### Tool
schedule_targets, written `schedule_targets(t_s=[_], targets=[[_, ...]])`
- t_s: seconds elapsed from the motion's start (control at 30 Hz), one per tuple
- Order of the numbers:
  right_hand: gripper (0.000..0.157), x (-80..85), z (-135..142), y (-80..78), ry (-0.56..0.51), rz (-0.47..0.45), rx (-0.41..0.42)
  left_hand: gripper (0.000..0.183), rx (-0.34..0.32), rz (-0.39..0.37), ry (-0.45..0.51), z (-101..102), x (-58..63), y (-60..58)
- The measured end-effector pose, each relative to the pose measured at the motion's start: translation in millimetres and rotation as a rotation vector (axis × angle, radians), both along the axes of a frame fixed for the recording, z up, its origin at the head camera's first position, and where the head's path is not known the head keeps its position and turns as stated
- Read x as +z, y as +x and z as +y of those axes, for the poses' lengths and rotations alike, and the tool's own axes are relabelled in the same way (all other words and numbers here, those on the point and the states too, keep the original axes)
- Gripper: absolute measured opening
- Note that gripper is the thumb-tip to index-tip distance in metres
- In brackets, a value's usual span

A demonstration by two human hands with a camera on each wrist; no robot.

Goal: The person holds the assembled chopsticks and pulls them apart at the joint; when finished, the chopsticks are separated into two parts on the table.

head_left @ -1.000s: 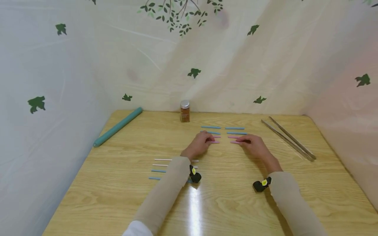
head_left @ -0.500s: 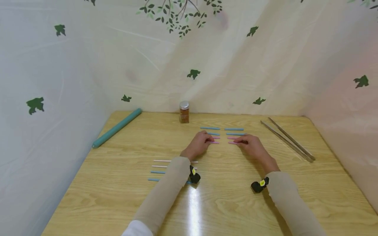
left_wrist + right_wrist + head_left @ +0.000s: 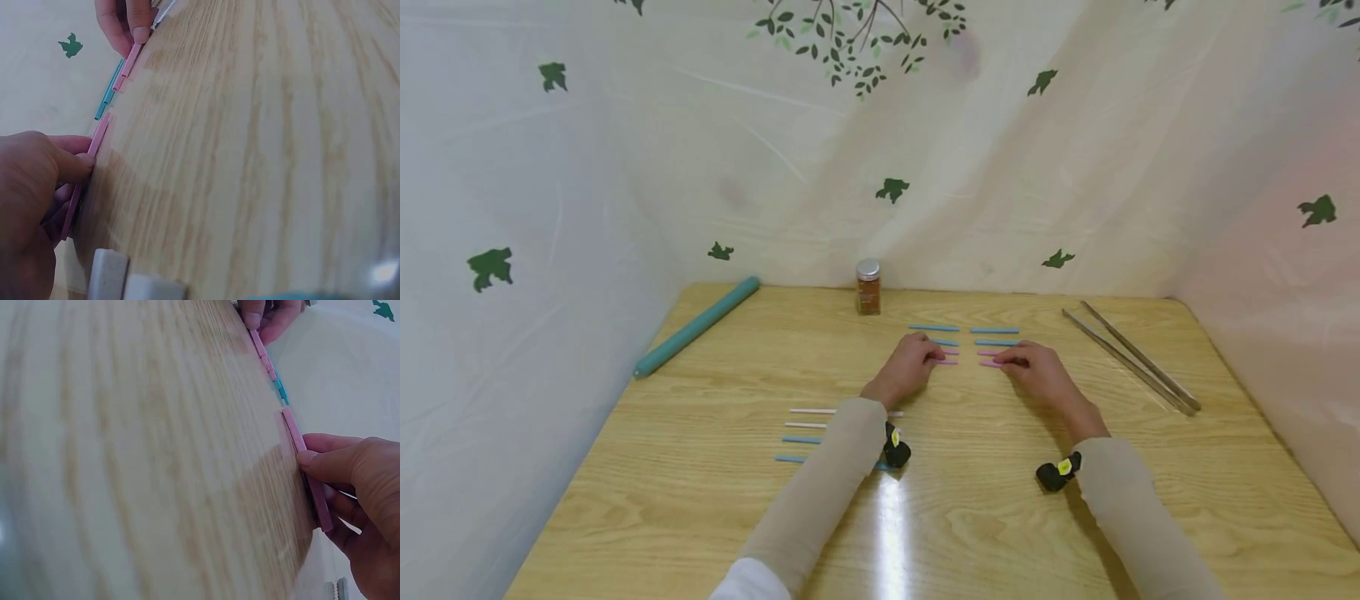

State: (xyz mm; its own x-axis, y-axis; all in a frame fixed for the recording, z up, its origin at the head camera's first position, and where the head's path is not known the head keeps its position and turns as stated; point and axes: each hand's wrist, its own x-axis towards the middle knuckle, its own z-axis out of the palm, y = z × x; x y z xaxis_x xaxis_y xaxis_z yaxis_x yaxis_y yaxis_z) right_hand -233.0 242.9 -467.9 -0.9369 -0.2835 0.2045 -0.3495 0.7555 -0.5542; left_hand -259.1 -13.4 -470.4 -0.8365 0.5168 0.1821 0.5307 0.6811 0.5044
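Observation:
My left hand pinches a slim pink stick between thumb and fingers, low over the table. Opposite it, my right hand pinches a matching pink stick the same way. The two sticks point at each other end to end with a small gap between. Just behind them lies another pair of pink sticks, partly hidden by the hands. Farther back are two pairs of blue sticks, the farthest being a left one and a right one, all roughly parallel.
White sticks and blue sticks lie under my left forearm, partly covered. A spice jar with a silver lid stands at the back. A teal rod lies at the left, metal tongs at the right.
My right hand has shifted slightly left with its pink stick, now nearly in line with the ones behind. My left hand has stayed almost still.

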Motion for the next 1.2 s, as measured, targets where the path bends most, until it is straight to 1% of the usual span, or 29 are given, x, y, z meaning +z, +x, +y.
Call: schedule_targets(t_s=[0.3, 0.5, 0.63, 0.73, 0.83, 0.9, 0.97, 1.07, 1.2], targets=[[0.016, -0.4, -1.9, 2.3, 0.012, -0.010, -0.002, 0.017, 0.005, 0.002, -0.022, -0.3, 2.1, 3.5], [0.015, 0.5, -3.7, 5.3, -0.002, -0.012, -0.004, 0.016, 0.006, 0.041, -0.039, -2.5, 0.3, 6.1], [0.016, 3.5, -7.6, 8.9, -0.024, 0.005, -0.014, 0.017, 0.010, 0.055, -0.049, -10.1, 5.1, 11.8], [0.018, 11.5, -15.5, 12.7, -0.067, -0.003, -0.018, 0.018, 0.009, 0.054, -0.049, -20.8, 13.4, 17.2], [0.022, 21.1, -27.6, 15.9, -0.106, -0.021, -0.003, 0.018, 0.008, 0.070, -0.016, -35.4, 21.5, 20.8], [0.024, 25.8, -36.9, 17.5, -0.121, -0.026, 0.023, 0.018, 0.017, 0.060, 0.014, -46.2, 26.0, 23.1], [0.025, 28.0, -46.3, 19.7, -0.118, -0.013, 0.056, 0.018, 0.031, 0.040, 0.052, -57.7, 29.3, 25.5], [0.026, 28.3, -60.7, 24.2, -0.118, -0.002, 0.110, 0.019, 0.066, -0.011, 0.088, -74.8, 31.7, 30.8], [0.028, 25.4, -79.4, 31.8, -0.158, -0.022, 0.152, 0.021, 0.116, -0.061, 0.143, -97.4, 30.4, 40.2]])
